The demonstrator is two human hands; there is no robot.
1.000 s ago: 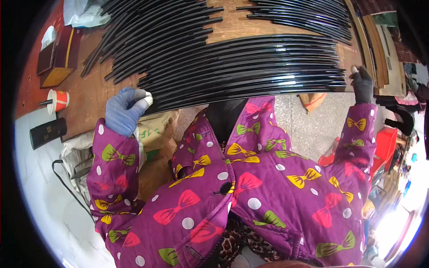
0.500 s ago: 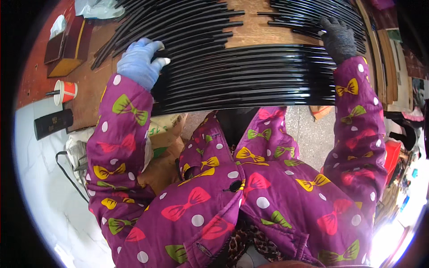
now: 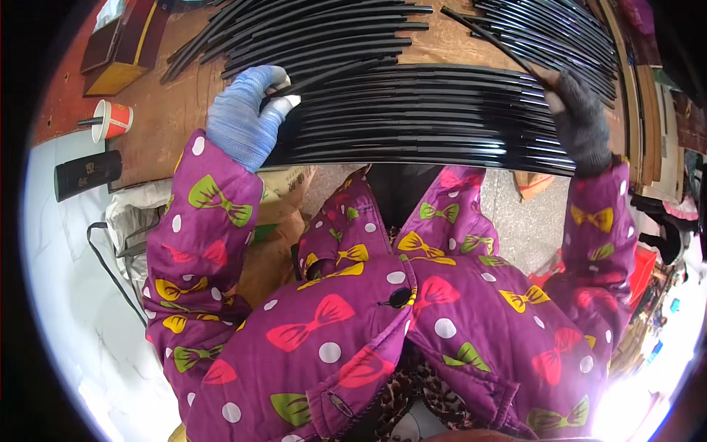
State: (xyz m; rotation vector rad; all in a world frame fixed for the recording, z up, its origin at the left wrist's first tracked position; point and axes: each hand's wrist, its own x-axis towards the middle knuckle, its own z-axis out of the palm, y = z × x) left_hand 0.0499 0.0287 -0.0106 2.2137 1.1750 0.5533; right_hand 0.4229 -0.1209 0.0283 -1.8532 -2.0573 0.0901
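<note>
1. Where the near stack of black strips lies across the wooden worktop, we see both gloved hands at its ends.
2. The left hand, in a blue glove, is at the left end of the stack, its fingers curled around the end of one thin black strip that lies slanted over the others.
3. The right hand, in a dark grey glove, is at the right end of the stack; its fingers are closed on the end of a strip, though we cannot tell whether it is the same one.
4. The stack sits at the near edge of the worktop, right in front of the person, its long pieces running left to right.
5. A second heap of black strips lies farther back, and a third heap fans out at the upper right.
6. A red and white paper cup stands at the left of the worktop, with a black case just below it and a brown box farther back.
7. The person wears a purple jacket with coloured bows and white dots.
</note>
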